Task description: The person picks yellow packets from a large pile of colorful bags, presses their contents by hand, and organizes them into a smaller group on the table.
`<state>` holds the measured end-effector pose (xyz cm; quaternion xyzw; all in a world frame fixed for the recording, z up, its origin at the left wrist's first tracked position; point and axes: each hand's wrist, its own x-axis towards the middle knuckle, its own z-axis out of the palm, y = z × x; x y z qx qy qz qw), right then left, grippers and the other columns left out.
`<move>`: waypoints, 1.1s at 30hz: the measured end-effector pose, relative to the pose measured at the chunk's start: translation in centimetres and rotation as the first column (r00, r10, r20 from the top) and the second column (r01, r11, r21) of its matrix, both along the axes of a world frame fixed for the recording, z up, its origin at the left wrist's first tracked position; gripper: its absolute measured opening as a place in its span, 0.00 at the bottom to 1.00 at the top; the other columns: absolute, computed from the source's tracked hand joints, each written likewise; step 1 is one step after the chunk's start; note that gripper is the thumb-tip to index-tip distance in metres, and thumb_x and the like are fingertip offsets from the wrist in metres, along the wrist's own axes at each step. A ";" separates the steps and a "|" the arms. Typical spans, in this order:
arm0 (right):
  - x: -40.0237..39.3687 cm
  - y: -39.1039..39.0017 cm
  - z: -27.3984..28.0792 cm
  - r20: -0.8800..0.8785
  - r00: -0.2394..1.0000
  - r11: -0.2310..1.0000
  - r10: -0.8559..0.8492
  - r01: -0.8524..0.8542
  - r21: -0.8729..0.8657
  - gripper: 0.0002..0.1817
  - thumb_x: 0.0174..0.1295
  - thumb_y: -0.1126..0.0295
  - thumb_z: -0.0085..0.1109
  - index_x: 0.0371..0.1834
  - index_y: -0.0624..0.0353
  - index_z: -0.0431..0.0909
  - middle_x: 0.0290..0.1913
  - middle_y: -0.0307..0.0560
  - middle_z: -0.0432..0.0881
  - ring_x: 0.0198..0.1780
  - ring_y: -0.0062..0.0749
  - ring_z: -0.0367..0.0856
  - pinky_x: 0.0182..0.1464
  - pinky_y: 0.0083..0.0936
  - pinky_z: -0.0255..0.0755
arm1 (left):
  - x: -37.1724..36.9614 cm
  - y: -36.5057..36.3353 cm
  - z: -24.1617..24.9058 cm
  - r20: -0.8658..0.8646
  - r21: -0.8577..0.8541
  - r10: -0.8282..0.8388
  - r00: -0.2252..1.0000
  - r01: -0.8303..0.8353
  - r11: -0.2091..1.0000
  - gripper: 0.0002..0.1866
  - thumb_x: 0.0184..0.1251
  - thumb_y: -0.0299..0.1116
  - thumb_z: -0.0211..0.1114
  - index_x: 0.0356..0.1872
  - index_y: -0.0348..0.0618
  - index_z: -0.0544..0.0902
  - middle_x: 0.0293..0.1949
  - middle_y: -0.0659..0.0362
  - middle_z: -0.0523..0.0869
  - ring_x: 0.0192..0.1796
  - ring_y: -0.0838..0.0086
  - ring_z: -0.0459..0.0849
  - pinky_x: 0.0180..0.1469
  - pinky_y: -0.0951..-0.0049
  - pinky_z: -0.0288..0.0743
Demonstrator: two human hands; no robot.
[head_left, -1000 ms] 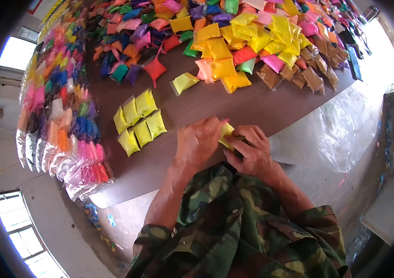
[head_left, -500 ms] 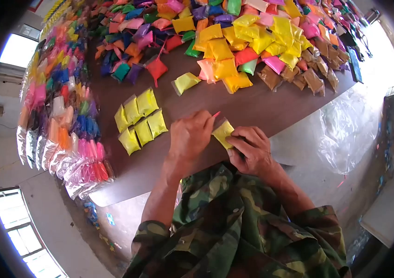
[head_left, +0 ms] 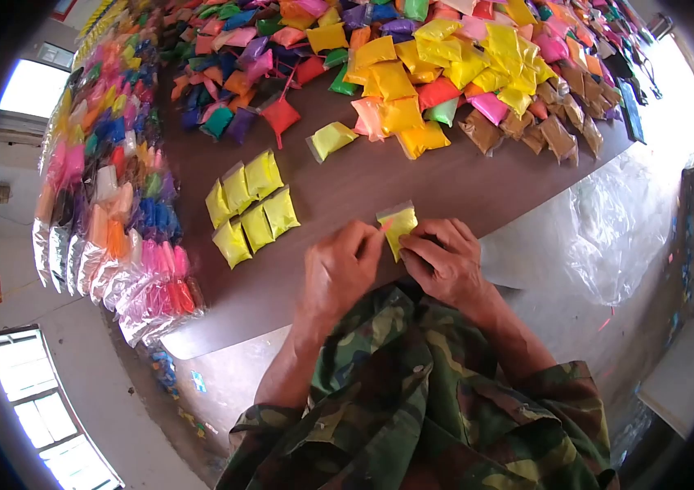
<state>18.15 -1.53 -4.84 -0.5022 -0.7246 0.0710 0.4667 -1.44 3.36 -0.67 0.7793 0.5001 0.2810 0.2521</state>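
Note:
My right hand pinches the lower edge of a small clear packet with yellow filling, held upright near the table's front edge. Beside it, my left hand is closed, knuckles up. A thin pinkish-red strip pokes out of its fingertips and overlaps the packet's left side. To the left lie several matching yellow packets, set in two rows on the brown table. One more pale yellow packet lies apart, farther back.
A large heap of coloured packets covers the back of the table, with brown packets at its right. Bundled bags of coloured packets line the left edge. A clear plastic bag lies off the right side.
My left hand has moved down, bringing the red strip from above the packet's corner to against its left side. The packet in my right hand is turned more upright.

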 end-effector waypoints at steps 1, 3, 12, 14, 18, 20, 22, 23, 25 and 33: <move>0.0 0.0 -0.1 -0.001 1.000 1.000 -0.002 0.002 0.004 0.15 0.51 0.75 0.79 0.43 0.52 0.89 0.45 0.38 0.84 0.40 0.38 0.83 0.45 0.33 0.76 | 0.2 -0.9 -0.5 -0.002 0.007 -0.023 1.000 0.023 1.000 0.07 0.73 0.31 0.73 0.35 0.41 0.85 0.29 0.51 0.89 0.30 0.53 0.90 0.31 0.59 0.80; -0.1 0.1 -0.2 0.001 1.000 1.000 -0.006 0.006 0.007 0.15 0.51 0.74 0.80 0.43 0.51 0.89 0.45 0.37 0.84 0.40 0.38 0.83 0.45 0.33 0.76 | 0.2 -1.2 -1.1 -0.042 0.047 -0.015 0.999 0.017 0.999 0.07 0.73 0.30 0.73 0.34 0.41 0.85 0.28 0.52 0.89 0.29 0.56 0.90 0.31 0.60 0.79; -0.3 0.3 0.6 0.011 1.000 1.000 -0.020 0.020 -0.023 0.15 0.50 0.73 0.80 0.41 0.53 0.86 0.52 0.42 0.83 0.48 0.45 0.85 0.51 0.39 0.81 | 0.1 -0.7 0.0 0.054 -0.055 0.043 0.998 -0.040 0.998 0.09 0.72 0.33 0.72 0.32 0.45 0.82 0.28 0.53 0.89 0.30 0.50 0.89 0.31 0.52 0.80; -0.2 0.3 0.6 0.036 0.999 1.000 -0.009 0.010 -0.015 0.15 0.51 0.74 0.79 0.42 0.53 0.86 0.53 0.43 0.82 0.50 0.47 0.85 0.52 0.40 0.82 | 0.2 -0.9 -1.2 -0.015 0.041 0.021 1.000 -0.021 0.999 0.07 0.70 0.30 0.74 0.34 0.42 0.85 0.27 0.52 0.88 0.29 0.54 0.89 0.31 0.58 0.79; 0.0 0.1 1.1 0.056 0.998 0.999 0.003 -0.001 -0.041 0.15 0.53 0.75 0.78 0.44 0.55 0.86 0.52 0.43 0.83 0.52 0.49 0.85 0.53 0.41 0.83 | -0.6 0.9 -1.2 -0.101 0.093 0.086 0.991 -0.076 0.993 0.06 0.70 0.29 0.74 0.34 0.40 0.85 0.26 0.51 0.87 0.26 0.59 0.88 0.30 0.61 0.78; 0.2 0.3 1.3 0.065 0.998 0.998 0.018 -0.014 -0.054 0.15 0.54 0.75 0.77 0.45 0.55 0.87 0.52 0.44 0.83 0.51 0.49 0.85 0.53 0.41 0.83 | -0.9 1.2 -0.5 -0.051 0.040 0.099 0.994 -0.097 0.994 0.09 0.71 0.31 0.72 0.32 0.44 0.81 0.26 0.51 0.87 0.29 0.49 0.87 0.31 0.53 0.78; 0.5 0.3 1.3 0.067 0.997 0.997 0.034 -0.030 -0.072 0.14 0.54 0.76 0.76 0.45 0.56 0.87 0.51 0.44 0.83 0.51 0.49 0.85 0.53 0.41 0.83 | -0.5 0.1 1.1 0.016 -0.037 0.098 0.995 -0.097 0.995 0.06 0.71 0.29 0.73 0.34 0.41 0.84 0.27 0.50 0.88 0.27 0.57 0.89 0.31 0.60 0.78; 0.6 0.3 1.4 0.069 0.997 0.996 0.035 -0.029 -0.086 0.14 0.54 0.76 0.76 0.45 0.57 0.87 0.52 0.44 0.83 0.52 0.50 0.85 0.54 0.41 0.83 | -0.4 -0.7 1.5 0.049 -0.078 0.101 0.994 -0.097 0.992 0.05 0.70 0.27 0.73 0.35 0.39 0.86 0.27 0.50 0.88 0.27 0.60 0.89 0.31 0.64 0.78; 0.7 0.4 1.6 0.077 0.996 0.993 0.039 -0.031 -0.111 0.14 0.54 0.77 0.75 0.44 0.57 0.87 0.52 0.45 0.84 0.53 0.50 0.85 0.54 0.41 0.83 | 0.3 -2.3 0.8 0.035 -0.051 0.044 0.998 -0.042 0.998 0.04 0.70 0.27 0.73 0.35 0.39 0.86 0.27 0.49 0.88 0.27 0.59 0.90 0.31 0.63 0.79; 0.6 0.7 1.7 0.064 0.996 0.993 0.058 -0.050 -0.108 0.15 0.52 0.77 0.76 0.44 0.59 0.87 0.55 0.45 0.86 0.57 0.50 0.86 0.58 0.40 0.83 | -1.1 -0.2 -0.3 -0.077 0.018 0.123 0.989 -0.122 0.992 0.07 0.70 0.28 0.73 0.33 0.40 0.84 0.27 0.50 0.88 0.29 0.54 0.90 0.32 0.59 0.80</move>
